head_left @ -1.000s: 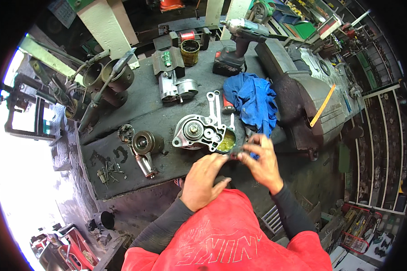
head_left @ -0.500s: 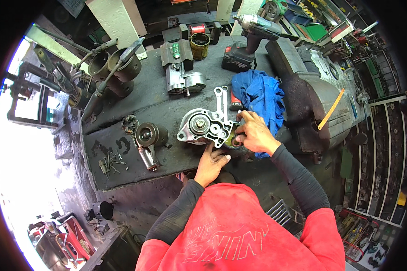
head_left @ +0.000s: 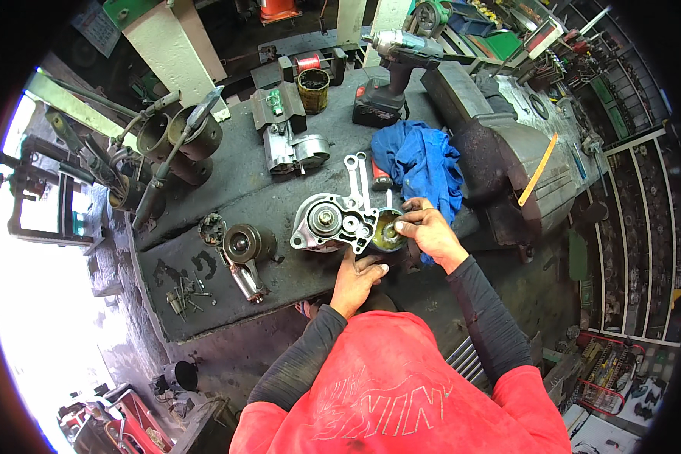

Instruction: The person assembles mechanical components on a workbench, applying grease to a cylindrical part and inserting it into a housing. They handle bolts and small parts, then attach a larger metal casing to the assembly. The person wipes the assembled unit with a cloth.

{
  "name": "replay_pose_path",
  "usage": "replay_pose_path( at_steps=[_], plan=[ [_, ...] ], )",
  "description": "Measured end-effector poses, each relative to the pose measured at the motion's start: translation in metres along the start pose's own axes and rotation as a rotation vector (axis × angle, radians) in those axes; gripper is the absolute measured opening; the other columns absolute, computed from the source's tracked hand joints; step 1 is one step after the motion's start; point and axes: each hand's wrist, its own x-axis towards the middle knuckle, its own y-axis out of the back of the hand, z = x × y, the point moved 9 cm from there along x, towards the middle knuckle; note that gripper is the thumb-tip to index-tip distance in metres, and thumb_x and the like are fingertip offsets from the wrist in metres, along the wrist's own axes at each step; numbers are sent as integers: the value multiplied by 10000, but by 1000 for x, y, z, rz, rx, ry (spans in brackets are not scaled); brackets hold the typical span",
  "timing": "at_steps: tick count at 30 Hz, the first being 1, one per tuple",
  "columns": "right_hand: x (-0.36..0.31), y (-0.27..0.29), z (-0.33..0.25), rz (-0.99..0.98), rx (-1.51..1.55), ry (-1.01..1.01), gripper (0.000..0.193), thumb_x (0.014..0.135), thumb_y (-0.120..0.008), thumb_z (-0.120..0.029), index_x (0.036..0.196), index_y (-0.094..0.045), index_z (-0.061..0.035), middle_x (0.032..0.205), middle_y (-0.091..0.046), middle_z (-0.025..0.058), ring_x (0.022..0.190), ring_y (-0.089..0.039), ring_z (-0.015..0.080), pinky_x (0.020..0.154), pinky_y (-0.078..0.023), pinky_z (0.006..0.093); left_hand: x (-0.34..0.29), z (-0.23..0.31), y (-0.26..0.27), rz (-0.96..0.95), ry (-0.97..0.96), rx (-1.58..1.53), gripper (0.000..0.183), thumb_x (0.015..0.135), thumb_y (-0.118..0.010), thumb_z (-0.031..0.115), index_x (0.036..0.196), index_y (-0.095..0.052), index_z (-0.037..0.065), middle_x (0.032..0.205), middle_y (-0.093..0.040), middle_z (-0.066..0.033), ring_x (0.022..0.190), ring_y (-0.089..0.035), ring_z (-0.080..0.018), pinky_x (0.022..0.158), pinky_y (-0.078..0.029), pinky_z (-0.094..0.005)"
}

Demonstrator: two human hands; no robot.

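A silvery metal gear housing (head_left: 325,219) with round gears and a two-holed arm lies at the front edge of the bench. My left hand (head_left: 358,281) grips its lower edge, thumb out to the side and other fingertips partly hidden beneath it. Right beside the housing is a round tin of yellowish grease (head_left: 388,229). Over its right side is my right hand (head_left: 433,234), thumb and forefinger bent together at the grease. Whatever those fingers hold, if anything, does not show.
Left on the dark bench (head_left: 181,261) are a round motor part (head_left: 244,244) and loose bolts (head_left: 187,296). Behind sit a silver casing (head_left: 295,150), an oily tin (head_left: 313,91) and a cordless impact wrench (head_left: 393,79). A blue cloth (head_left: 424,163) and bulky dark casing (head_left: 499,166) lie right.
My right hand has shifted from the housing's right edge to the tin's right side, uncovering more grease. My left hand stays at the housing's lower edge. The whole view has shifted slightly.
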Motion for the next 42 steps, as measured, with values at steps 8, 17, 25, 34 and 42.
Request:
replay_pose_path(
  at_steps=[8,17,25,34,42],
  plan=[
    [-42,3,-83,179,392,278,229,962,-778,-110,1089,-802,80,1297,-595,113,1236,-589,232,1054,-483,345,-34,-1,33,-100,144,100,711,991,-747,134,1609,-413,26,1363,-712,-179,1088,-703,-187,884,-562,-325],
    [-51,-51,-97,670,-167,249,259,904,-805,-211,912,-764,45,1123,-652,177,1092,-605,350,982,-480,443,-99,6,107,27,136,99,614,1025,-710,115,1574,-461,-1,1330,-733,-163,1051,-709,-170,887,-558,-310],
    [-72,-62,-113,776,-311,309,269,893,-822,-242,854,-754,15,1034,-643,147,1016,-600,341,908,-468,464,-124,20,139,70,113,98,597,1039,-693,120,1565,-457,-35,1336,-721,-187,1061,-718,-187,899,-575,-307],
    [-68,-56,-122,708,-574,167,337,883,-830,-354,891,-802,-18,1095,-662,146,1087,-627,349,892,-467,506,-121,39,142,28,44,134,588,1029,-698,129,1555,-478,-17,1302,-728,-150,1058,-705,-173,891,-556,-299],
    [-59,-62,-123,757,-548,112,377,824,-794,-302,749,-699,55,1031,-668,207,1007,-643,389,860,-519,502,-124,40,156,30,37,116,558,1028,-686,75,1535,-483,-39,1289,-724,-164,1054,-713,-182,903,-567,-299]
  ],
)
